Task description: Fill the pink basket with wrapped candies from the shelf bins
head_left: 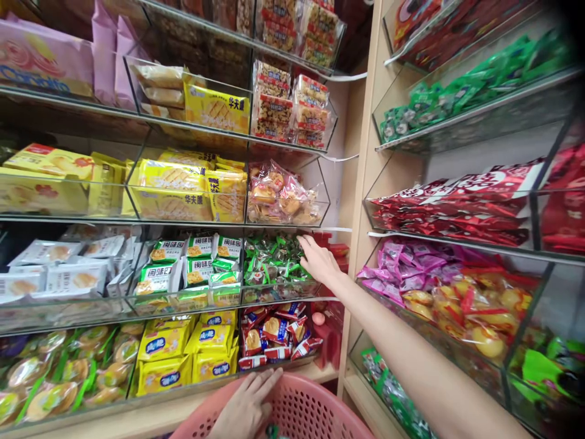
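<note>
My right hand reaches to the right end of a clear bin of small green-wrapped candies. Its fingers are stretched out at the edge of the pile, and I see nothing held in them. Low in the view is a pink perforated plastic basket. My left hand lies over the basket's left side, fingers extended towards its far rim. A little green wrapper shows inside the basket; most of the inside is out of view. Below the candy bin sit red-and-blue snack packs.
Clear-fronted bins fill the shelves. Yellow waffle packs, white-and-green packs and yellow packs stand left. A wooden upright divides off the right shelves, which hold red packets and purple-wrapped sweets. Transparent bin fronts jut out.
</note>
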The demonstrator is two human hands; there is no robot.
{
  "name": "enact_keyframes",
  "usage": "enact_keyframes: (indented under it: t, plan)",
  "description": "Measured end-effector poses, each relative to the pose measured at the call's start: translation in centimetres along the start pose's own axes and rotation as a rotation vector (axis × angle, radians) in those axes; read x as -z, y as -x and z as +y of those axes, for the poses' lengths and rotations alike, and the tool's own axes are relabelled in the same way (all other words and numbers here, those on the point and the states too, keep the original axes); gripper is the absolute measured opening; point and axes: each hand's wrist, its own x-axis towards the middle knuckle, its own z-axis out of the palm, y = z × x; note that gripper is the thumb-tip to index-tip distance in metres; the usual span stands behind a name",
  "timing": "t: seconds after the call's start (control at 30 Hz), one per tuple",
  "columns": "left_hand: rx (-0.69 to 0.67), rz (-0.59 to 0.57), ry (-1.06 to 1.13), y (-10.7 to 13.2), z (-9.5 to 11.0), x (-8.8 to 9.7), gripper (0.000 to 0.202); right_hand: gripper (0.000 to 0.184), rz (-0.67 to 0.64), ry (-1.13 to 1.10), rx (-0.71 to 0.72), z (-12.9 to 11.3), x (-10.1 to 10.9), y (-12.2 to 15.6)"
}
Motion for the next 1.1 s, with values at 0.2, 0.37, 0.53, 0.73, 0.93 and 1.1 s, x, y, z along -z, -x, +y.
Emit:
enact_keyframes:
  t: [0.2, 0.37, 0.53, 0.73, 0.93, 1.1]
  plan:
    - [0.012, -0.064, -0.062, -0.1, 0.5, 0.8, 0.024, 0.061, -0.075, 0.032, -0.008, -0.2, 0.8, -1.3]
    - [0.052, -0.101, -0.012, 0.3, 1.0, 2.0, 0.031, 0.044, -0.090, 0.071, -0.011, -0.3, 0.9, -0.9]
    - [0.051, -0.107, 0.023, 0.4, 1.2, 2.4, 0.032, 0.027, -0.032, 0.015, -0.054, 0.0, 0.4, -0.2]
    - [0.049, -0.098, 0.024, 0.6, 1.0, 2.1, 0.032, 0.026, 0.191, -0.193, -0.025, 1.0, -0.7, 0.5]
    - [-0.059, 0.125, 0.010, 0.6, -0.8, -1.1, 0.016, 0.027, 0.511, -0.715, -0.153, -0.3, 0.0, 5.4]
    - [-0.102, 0.145, 0.000, 0.7, -1.1, -1.3, 0.013, 0.029, 0.127, -0.931, -0.204, -1.4, 0.6, 15.0]
